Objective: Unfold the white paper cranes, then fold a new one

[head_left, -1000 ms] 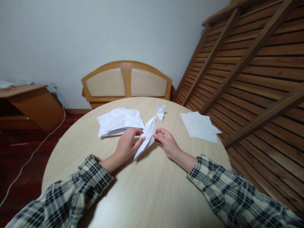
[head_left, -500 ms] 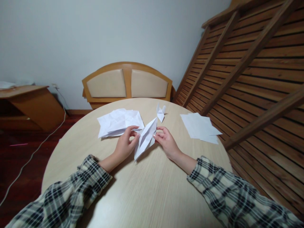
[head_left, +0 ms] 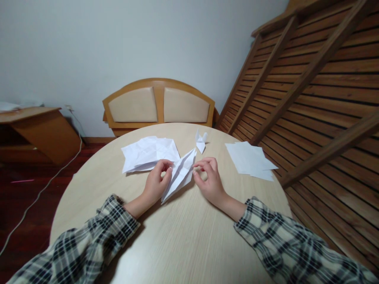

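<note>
A folded white paper [head_left: 179, 175], long and pointed with creased flaps, stands tilted over the table in front of me. My left hand [head_left: 157, 180] pinches its left side between thumb and fingers. Close to its right edge is my right hand [head_left: 209, 180], its fingers curled and the thumb a little apart from the forefinger. Whether those fingertips touch the paper is hard to tell. Behind the folded paper sits a small white origami figure [head_left: 201, 142] with two upright points. A creased, unfolded-looking stack of white paper [head_left: 148, 152] lies beyond my left hand.
Several flat white sheets [head_left: 251, 159] lie at the right of the round wooden table [head_left: 183, 244]. A padded headboard [head_left: 160, 102] stands behind it. Wooden slats [head_left: 302, 102] lean on the right. At left are a desk [head_left: 38, 130] and a cable [head_left: 44, 189] on the floor.
The folded paper's lower tip has swung to the left. My right hand's thumb and forefinger have loosened and drawn slightly back from the paper's right edge. My left hand keeps its pinch.
</note>
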`<move>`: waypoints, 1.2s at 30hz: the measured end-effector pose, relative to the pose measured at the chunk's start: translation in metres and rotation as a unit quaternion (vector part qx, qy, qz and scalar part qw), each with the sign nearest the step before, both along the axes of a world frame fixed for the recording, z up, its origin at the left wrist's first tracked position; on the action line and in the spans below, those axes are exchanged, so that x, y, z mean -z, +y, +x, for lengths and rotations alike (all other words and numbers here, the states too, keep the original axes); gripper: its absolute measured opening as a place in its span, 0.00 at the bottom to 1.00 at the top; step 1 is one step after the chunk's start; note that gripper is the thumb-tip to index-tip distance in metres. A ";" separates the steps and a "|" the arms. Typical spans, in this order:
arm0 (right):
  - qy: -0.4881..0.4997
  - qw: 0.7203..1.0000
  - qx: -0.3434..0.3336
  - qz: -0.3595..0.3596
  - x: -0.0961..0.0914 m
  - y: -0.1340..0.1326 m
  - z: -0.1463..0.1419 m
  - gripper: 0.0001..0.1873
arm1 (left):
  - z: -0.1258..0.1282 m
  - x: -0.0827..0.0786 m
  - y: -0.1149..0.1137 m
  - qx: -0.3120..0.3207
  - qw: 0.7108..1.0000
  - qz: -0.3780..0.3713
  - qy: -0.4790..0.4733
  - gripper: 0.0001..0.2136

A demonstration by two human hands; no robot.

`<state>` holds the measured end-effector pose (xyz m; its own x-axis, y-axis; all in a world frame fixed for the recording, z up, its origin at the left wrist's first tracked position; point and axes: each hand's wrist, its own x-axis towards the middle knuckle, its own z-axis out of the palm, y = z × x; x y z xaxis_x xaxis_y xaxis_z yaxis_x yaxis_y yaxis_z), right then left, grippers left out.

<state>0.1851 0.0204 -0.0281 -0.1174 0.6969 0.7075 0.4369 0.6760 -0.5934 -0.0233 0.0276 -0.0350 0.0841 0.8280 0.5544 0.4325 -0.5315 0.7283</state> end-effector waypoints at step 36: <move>0.131 0.938 -0.184 -0.262 0.008 0.007 -0.009 0.06 | 0.003 -0.003 -0.002 0.004 1.000 -0.010 0.021 0.12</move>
<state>0.1759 0.0278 -0.0366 -0.2886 0.9031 0.3179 0.0229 0.3385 -0.9407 -0.0207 0.0254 -0.0320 0.1129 0.8383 0.5334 0.4593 -0.5201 0.7201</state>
